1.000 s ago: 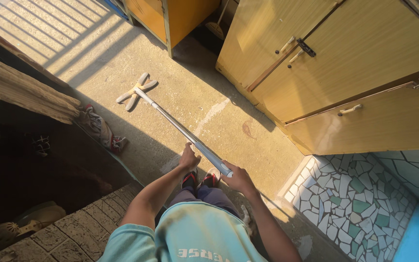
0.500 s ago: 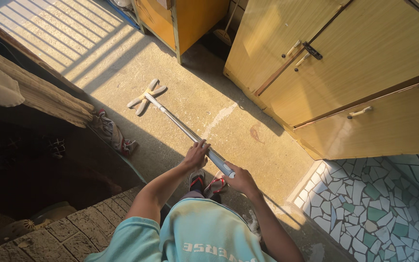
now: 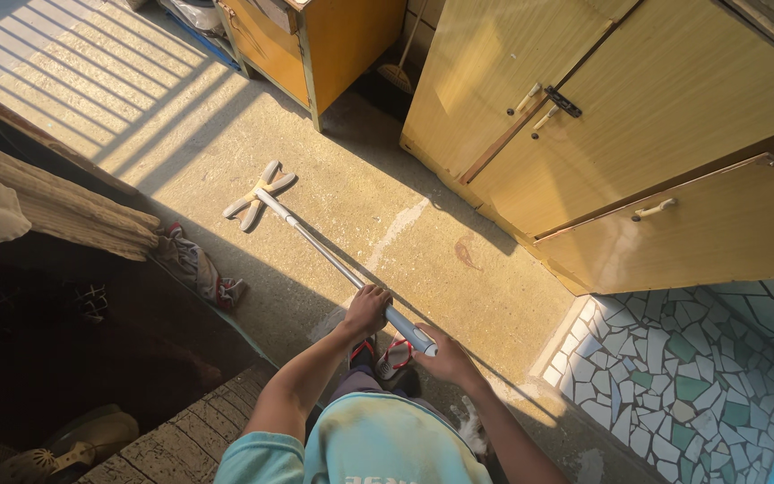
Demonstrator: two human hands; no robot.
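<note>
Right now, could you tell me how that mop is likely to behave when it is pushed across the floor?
The mop probably stays stiff: its pole looks like straight metal tubing. It seems light, since the left hand and right hand hold it only at the top end. Its flat X-shaped head lies on the rough concrete floor, so it may drag rather than glide.

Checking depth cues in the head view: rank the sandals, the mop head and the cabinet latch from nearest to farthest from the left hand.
From the left hand, gripping the mop pole:
1. Sandals: on the person's feet, just below the hand.
2. Mop head: flat on the concrete floor, up and left along the pole.
3. Cabinet latch: on the yellow cabinet doors, upper right.
</note>
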